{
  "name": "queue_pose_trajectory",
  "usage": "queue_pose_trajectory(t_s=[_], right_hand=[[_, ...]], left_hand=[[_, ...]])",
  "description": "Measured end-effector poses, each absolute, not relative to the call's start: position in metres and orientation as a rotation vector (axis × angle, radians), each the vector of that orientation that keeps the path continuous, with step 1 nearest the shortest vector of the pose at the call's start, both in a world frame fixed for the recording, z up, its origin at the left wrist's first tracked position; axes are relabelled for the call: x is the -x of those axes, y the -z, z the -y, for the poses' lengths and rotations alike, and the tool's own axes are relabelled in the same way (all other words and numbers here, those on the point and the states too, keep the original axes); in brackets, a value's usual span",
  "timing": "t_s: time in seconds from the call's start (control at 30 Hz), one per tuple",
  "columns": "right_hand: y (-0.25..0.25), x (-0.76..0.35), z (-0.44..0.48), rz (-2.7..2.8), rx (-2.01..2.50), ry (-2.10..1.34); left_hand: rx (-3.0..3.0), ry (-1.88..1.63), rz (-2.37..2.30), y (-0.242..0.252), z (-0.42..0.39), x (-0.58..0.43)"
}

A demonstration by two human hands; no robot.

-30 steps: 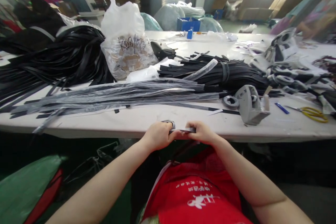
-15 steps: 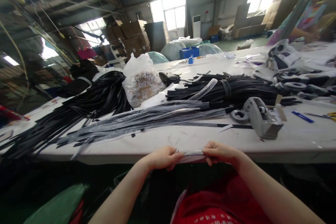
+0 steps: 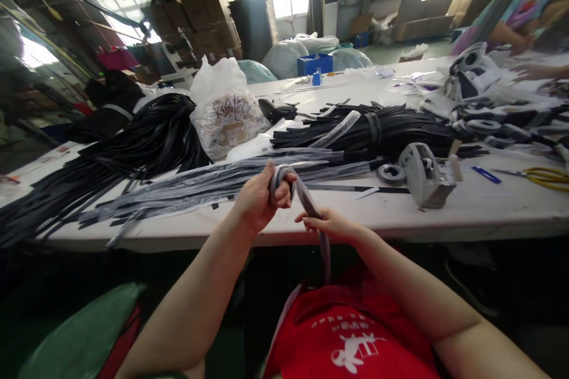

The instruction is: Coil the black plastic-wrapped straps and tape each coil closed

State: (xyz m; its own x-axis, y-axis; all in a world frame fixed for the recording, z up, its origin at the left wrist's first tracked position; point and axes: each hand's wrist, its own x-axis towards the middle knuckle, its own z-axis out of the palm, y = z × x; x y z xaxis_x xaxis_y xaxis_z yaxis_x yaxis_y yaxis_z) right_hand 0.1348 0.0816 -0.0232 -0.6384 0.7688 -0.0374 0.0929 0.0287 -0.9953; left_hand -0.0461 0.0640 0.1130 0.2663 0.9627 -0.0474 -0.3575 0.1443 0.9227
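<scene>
A grey, film-covered strip (image 3: 306, 196) is wound in a small loop about the fingers of my left hand (image 3: 259, 198), which is closed on it above the table edge. From that loop the strip slopes down to my right hand (image 3: 331, 225), lower and to the right, whose fingers are drawn together round it. The loose end hangs below, in front of my red apron (image 3: 351, 331). Just beyond my hands lies a bundle of similar film-covered strips (image 3: 178, 186).
A tape dispenser (image 3: 424, 180), a tape roll (image 3: 391, 174), a blue pen (image 3: 486, 174) and yellow-handled scissors (image 3: 544, 176) lie to the right. Behind are black strips (image 3: 391, 127) and a marked plastic bag (image 3: 231, 115). A co-worker's hand (image 3: 540, 72) reaches in at far right.
My left hand has risen and now carries the strip looped round its fingers. My right hand has shifted up and left. Before, both hands held a short stretch of strip between them at the table edge.
</scene>
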Motion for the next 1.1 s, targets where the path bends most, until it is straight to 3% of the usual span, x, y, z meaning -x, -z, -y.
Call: queue_pose_trajectory(t_s=[0.1,0.3,0.43,0.53,0.63,0.73,0.87,1.1], right_hand=[[0.027,-0.129,-0.083,1.629,0.856,-1.69],[0.025,-0.128,-0.08,1.716,0.995,-1.424],[0.004,-0.131,-0.064,1.905,0.683,-1.888],[-0.015,-0.144,-0.059,1.775,0.434,-2.125],[-0.02,-0.165,-0.068,1.477,0.444,-2.07],[-0.012,-0.184,-0.083,1.338,0.535,-1.996],[0.0,-0.189,-0.093,1.494,0.745,-1.857],[0.012,-0.173,-0.089,1.691,1.061,-1.567]], left_hand=[[-0.908,-1.265,-0.734,-0.129,-0.074,0.051],[-0.937,-1.584,-0.833,-0.129,-0.097,0.062],[-1.444,-1.847,-1.195,-0.097,-0.113,0.075],[-2.147,-1.551,-1.482,-0.063,-0.107,0.082],[-2.402,-1.046,-1.489,-0.033,-0.083,0.077],[-2.257,-0.865,-1.464,-0.024,-0.058,0.062],[-1.734,-0.682,-1.281,-0.049,-0.043,0.048],[-0.911,-0.885,-1.033,-0.087,-0.054,0.052]])
